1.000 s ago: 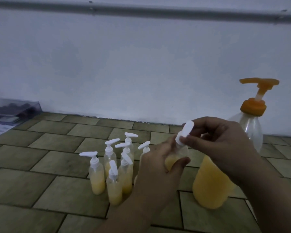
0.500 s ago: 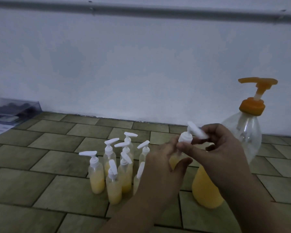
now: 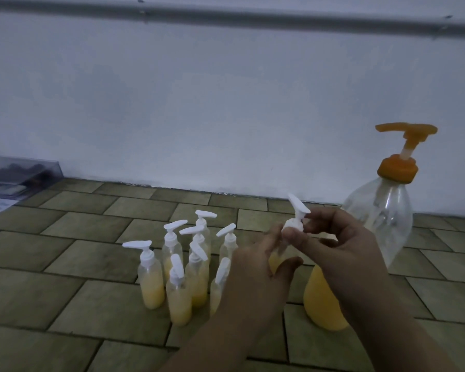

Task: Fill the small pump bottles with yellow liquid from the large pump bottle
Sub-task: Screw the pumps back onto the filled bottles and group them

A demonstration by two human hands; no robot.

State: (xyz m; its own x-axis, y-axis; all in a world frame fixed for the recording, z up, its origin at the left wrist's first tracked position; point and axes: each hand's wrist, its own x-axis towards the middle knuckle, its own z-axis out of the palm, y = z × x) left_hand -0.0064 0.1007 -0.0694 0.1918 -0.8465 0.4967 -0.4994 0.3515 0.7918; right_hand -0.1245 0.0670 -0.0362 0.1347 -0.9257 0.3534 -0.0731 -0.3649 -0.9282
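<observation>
A small pump bottle (image 3: 275,260), partly filled with yellow liquid, is held up off the tiled floor (image 3: 65,264) between the two hands, in front of the large pump bottle. The left hand (image 3: 255,275) wraps around its body, thumb curled across the front, so that only a strip of the bottle shows. The right hand (image 3: 341,248) pinches the white pump cap (image 3: 293,224) at the collar between thumb and fingertips; the cap's nozzle points up and to the left.

Just behind the right hand stands the large pump bottle (image 3: 381,224), upright on the floor, clear above and yellow in its lower part, with an orange pump head (image 3: 403,146) whose spout points left.

To the left of the hands a cluster of small capped bottles (image 3: 180,267) stands upright and close together on the floor, each holding yellow liquid in its lower half.

Far left, against the white wall (image 3: 226,103), lies a dark transparent box (image 3: 19,175).
</observation>
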